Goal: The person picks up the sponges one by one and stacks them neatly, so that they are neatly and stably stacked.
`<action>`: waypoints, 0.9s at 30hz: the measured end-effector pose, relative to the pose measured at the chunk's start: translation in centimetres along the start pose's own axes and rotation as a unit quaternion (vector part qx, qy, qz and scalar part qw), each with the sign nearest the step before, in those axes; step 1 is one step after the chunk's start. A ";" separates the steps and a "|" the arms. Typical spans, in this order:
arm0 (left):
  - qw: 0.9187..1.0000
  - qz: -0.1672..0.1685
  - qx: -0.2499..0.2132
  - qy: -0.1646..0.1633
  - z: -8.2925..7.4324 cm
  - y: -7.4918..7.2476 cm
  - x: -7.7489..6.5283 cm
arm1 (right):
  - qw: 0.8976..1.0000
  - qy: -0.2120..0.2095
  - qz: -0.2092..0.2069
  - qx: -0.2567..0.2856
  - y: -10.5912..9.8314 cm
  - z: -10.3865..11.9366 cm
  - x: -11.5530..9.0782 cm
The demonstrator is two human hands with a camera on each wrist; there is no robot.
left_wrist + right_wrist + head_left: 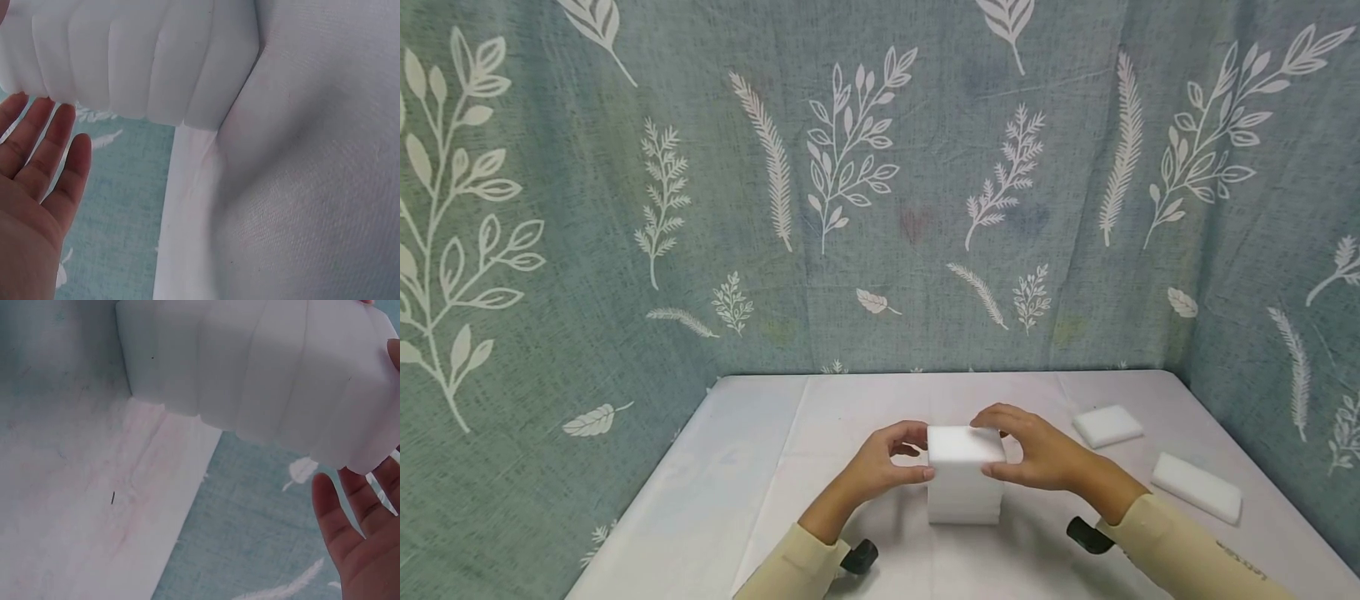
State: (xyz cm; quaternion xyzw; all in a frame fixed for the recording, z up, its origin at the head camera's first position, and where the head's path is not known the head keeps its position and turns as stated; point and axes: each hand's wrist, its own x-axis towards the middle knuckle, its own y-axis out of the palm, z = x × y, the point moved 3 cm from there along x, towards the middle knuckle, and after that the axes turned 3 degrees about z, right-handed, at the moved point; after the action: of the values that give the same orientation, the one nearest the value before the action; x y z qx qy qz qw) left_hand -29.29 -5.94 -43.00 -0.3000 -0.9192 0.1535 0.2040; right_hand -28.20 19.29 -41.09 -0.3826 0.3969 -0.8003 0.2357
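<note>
A stack of several white sponge blocks stands upright on the table, its layers nearly flush. My left hand holds the stack's upper left side, thumb at the front corner and fingers behind. In the left wrist view its fingertips meet the edges of the upper blocks. From the right, my right hand grips the top sponge block, thumb on the front edge and forefinger over the back. In the right wrist view that block sits slightly offset, with fingers at its back edge.
Two loose white sponges, one farther back and one nearer, lie on the right of the white-covered table. Leaf-patterned blue-green curtains hang close around the back and sides. Each wrist wears a small black device.
</note>
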 end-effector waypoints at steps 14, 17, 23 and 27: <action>1.000 -0.011 0.009 0.007 -0.4 0.1 0.0 | 1.000 0.027 0.017 0.001 0.0 -0.1 -0.1; 1.000 -0.014 0.017 0.010 -0.5 0.1 0.0 | 0.999 0.031 0.017 0.000 -0.1 0.0 -0.2; 1.000 -0.014 0.016 0.012 -0.7 0.1 0.0 | 1.000 0.026 0.005 -0.007 -0.5 -0.1 -0.5; 1.000 -0.012 0.006 0.012 -0.7 0.1 -0.1 | 1.000 0.028 -0.005 -0.007 -1.1 -0.4 -0.8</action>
State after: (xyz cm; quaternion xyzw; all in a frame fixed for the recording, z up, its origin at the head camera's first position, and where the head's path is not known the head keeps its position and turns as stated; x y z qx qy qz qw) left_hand -28.86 -5.85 -42.44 -0.2893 -0.9192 0.1532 0.2190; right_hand -28.10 20.65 -40.68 -0.3639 0.4069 -0.8091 0.2178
